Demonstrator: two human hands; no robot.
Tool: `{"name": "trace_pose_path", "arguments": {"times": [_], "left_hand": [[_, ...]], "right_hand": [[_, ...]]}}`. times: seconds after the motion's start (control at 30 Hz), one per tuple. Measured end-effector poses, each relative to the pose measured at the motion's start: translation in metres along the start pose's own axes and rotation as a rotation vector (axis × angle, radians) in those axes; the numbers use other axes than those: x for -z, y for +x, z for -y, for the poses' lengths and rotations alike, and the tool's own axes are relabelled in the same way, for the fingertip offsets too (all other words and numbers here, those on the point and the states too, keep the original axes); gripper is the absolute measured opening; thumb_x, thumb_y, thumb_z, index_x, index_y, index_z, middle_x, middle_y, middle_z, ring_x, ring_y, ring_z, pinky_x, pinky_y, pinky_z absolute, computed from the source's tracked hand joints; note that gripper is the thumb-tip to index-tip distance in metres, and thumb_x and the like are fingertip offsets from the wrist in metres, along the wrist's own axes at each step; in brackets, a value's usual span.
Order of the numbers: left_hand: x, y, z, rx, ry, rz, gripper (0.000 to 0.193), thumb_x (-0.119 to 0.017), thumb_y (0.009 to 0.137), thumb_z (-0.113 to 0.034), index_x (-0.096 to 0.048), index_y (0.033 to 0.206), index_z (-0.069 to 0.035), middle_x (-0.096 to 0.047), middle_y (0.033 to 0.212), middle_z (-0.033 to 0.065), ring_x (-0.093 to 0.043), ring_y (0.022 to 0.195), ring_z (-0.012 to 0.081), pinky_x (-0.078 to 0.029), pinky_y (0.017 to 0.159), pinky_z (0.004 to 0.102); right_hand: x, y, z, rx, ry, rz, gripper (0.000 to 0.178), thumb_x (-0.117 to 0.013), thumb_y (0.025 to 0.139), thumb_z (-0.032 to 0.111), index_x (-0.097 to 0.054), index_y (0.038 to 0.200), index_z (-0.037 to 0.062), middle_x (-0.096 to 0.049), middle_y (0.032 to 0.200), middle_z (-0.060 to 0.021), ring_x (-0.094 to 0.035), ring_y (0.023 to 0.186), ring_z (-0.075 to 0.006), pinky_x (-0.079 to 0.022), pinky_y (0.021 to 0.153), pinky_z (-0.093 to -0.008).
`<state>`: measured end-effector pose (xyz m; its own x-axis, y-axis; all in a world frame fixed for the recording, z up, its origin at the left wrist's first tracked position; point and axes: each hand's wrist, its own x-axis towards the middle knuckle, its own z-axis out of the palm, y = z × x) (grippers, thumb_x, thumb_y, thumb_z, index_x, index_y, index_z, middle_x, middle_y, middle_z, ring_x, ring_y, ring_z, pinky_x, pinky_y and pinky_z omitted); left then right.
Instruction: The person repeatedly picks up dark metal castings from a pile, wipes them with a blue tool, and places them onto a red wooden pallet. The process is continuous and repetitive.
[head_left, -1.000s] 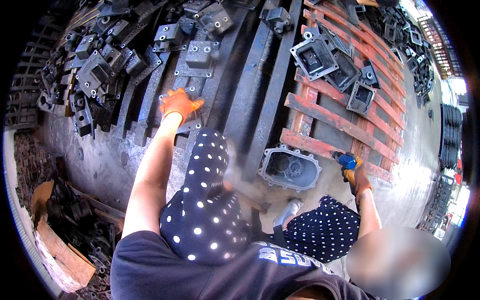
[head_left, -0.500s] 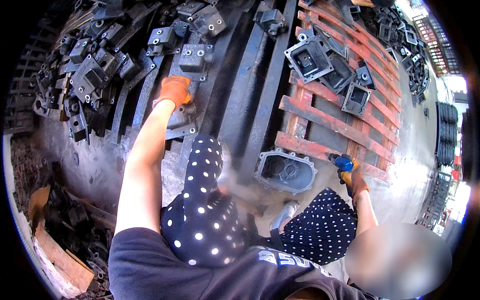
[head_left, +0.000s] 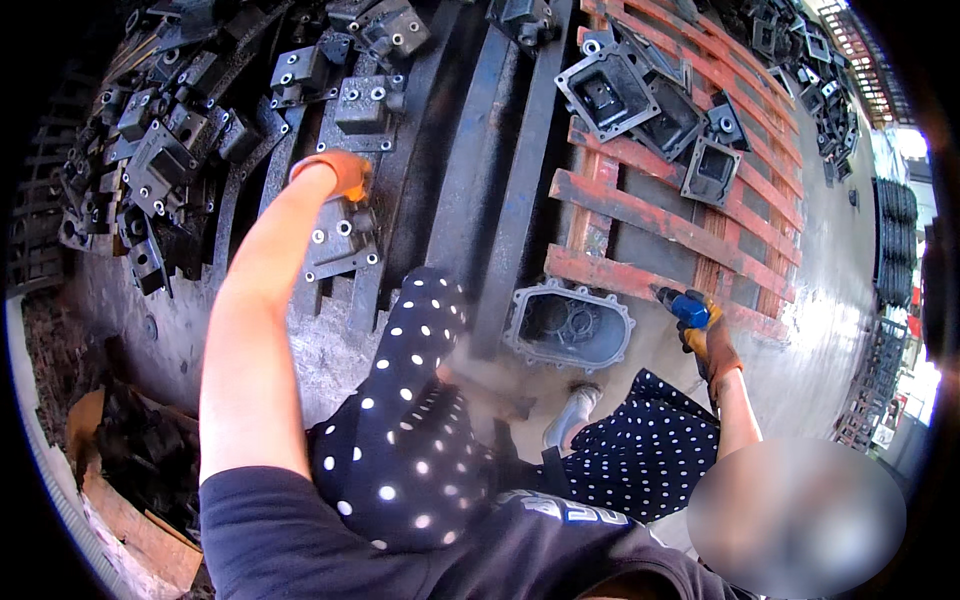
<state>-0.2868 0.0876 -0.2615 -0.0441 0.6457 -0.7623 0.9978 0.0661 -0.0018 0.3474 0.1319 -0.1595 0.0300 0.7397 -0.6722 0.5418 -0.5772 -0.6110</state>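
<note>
One dark metal housing (head_left: pixel 342 238) just nearside of curled left hand (head_left: pixel 340 173), can't tell if gripped, right hand (head_left: pixel 709 340) closed round blue tool (head_left: pixel 690 309), grey oval casting (head_left: pixel 600 345) left of right hand, red pallet (head_left: pixel 640 217) beyond it.

We see white block lettering (head_left: pixel 575 512) on the front of the dark shirt (head_left: pixel 275 530), partly lost in the folds. Far right, one small white patch (head_left: pixel 882 436) may be a sign, but it's too small for us to read. Nothing else is legible to us.
</note>
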Motion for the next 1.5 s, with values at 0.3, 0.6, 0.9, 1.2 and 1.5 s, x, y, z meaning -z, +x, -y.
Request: {"name": "trace_pose_path", "arguments": {"times": [0.3,0.6,0.9,1.2,1.5], "left_hand": [[0.004,-0.105,-0.015,-0.030,-0.264,-0.099,0.051,-0.074,0.076,-0.044,-0.065,0.110,-0.007,-0.069,0.102,0.0175,-0.067,0.096,0.0248,-0.049,0.084,0.0359],[-0.066,-0.079,0.015,-0.033,-1.006,0.088,0.040,-0.062,0.089,-0.037,-0.064,0.103,0.001,-0.070,0.096,0.0167,-0.066,0.089,0.0210,-0.049,0.076,0.0346],[0.121,-0.149,-0.243,-0.520,-0.202,-0.127,0.034,-0.070,0.082,-0.025,-0.063,0.104,0.000,-0.065,0.081,0.0170,-0.060,0.073,0.0201,-0.047,0.070,0.0368],[-0.009,-0.071,-0.411,-0.696,-0.053,-0.436,0.019,-0.066,0.077,-0.018,-0.067,0.094,-0.009,-0.069,0.089,0.0199,-0.066,0.089,0.0381,-0.052,0.075,0.0430],[-0.138,-0.055,-0.457,-0.407,0.227,-0.654,0.037,-0.069,0.071,-0.025,-0.062,0.107,-0.015,-0.069,0.088,0.0067,-0.068,0.082,0.0276,-0.050,0.071,0.0423]], "right_hand": [[0.020,0.023,-0.041,0.341,-0.616,-0.012,0.037,-0.057,0.087,0.014,-0.056,0.124,0.0132,-0.062,0.103,-0.0024,-0.060,0.087,-0.0125,-0.048,0.073,-0.0268],[0.028,0.030,-0.038,0.397,-1.862,0.080,0.034,-0.054,0.085,0.023,-0.060,0.116,0.0076,-0.059,0.111,-0.0128,-0.057,0.102,-0.0261,-0.042,0.085,-0.0396],[0.020,-0.026,0.004,0.251,-0.883,-0.173,0.048,-0.069,0.073,0.026,-0.063,0.115,0.0042,-0.068,0.098,-0.0224,-0.067,0.090,-0.0366,-0.051,0.078,-0.0428],[0.018,-0.018,0.003,0.146,-0.780,-0.149,0.036,-0.066,0.076,0.023,-0.067,0.107,0.0052,-0.069,0.096,-0.0209,-0.068,0.088,-0.0367,-0.052,0.075,-0.0422],[0.028,0.026,-0.043,0.329,-0.800,-0.009,0.056,-0.069,0.073,0.026,-0.057,0.126,0.0106,-0.069,0.101,-0.0183,-0.068,0.088,-0.0306,-0.052,0.072,-0.0384]]}}
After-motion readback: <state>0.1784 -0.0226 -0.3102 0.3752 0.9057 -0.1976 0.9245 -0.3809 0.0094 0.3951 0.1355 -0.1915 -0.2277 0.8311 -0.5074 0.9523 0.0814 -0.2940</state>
